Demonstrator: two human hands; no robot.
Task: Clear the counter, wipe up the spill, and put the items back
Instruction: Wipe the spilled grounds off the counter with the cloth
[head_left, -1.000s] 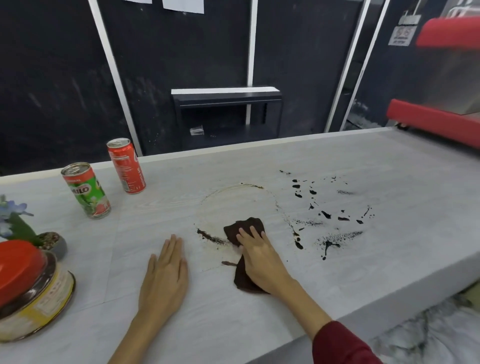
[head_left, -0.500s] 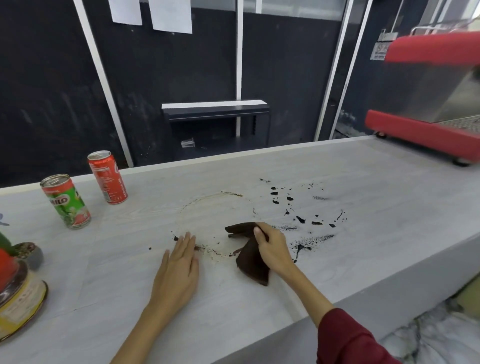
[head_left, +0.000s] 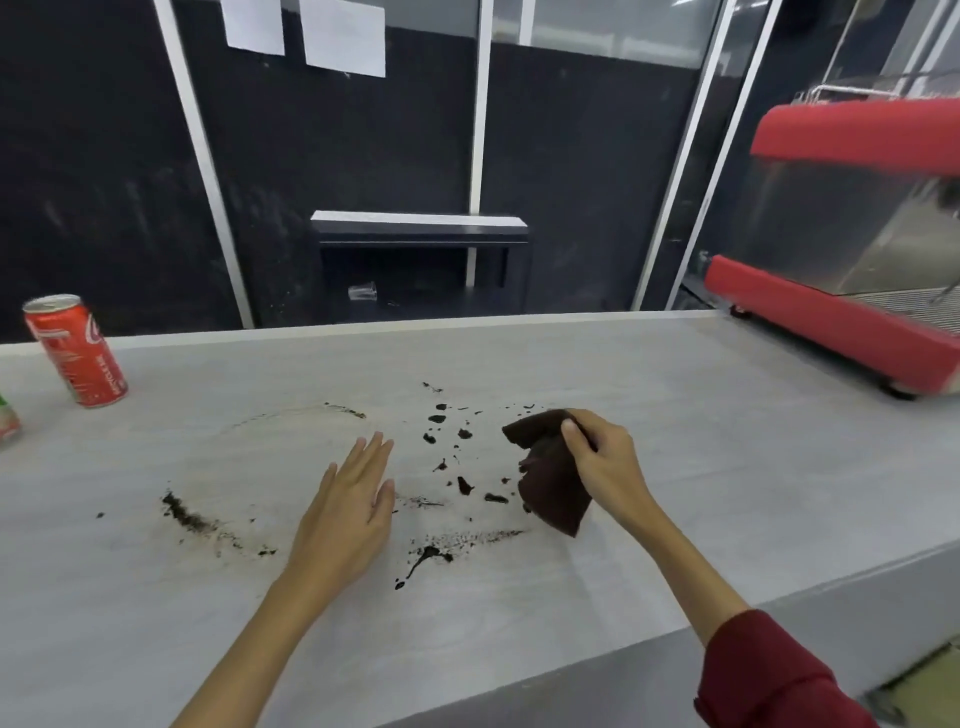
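My right hand (head_left: 605, 460) is shut on a dark brown cloth (head_left: 550, 480), which hangs lifted just above the pale counter (head_left: 675, 467) at the right side of the spill. Dark splatters (head_left: 447, 467) lie between my two hands, and a smeared ring stain (head_left: 192, 514) curves to the left. My left hand (head_left: 348, 512) rests flat on the counter, fingers apart, holding nothing. A red cola can (head_left: 75, 351) stands upright at the far left, and only the edge of a green can (head_left: 8, 423) shows at the frame's left border.
A red espresso machine (head_left: 852, 260) occupies the counter's right end. Behind the counter is a dark wall with white frames and a low black shelf (head_left: 421, 244). The counter's front edge runs diagonally at the lower right.
My right hand has carried the cloth rightward, off the ring stain, and raised it beside the splatters. The view has swung right, pushing the cans to the left border; the tin and plant have left view.
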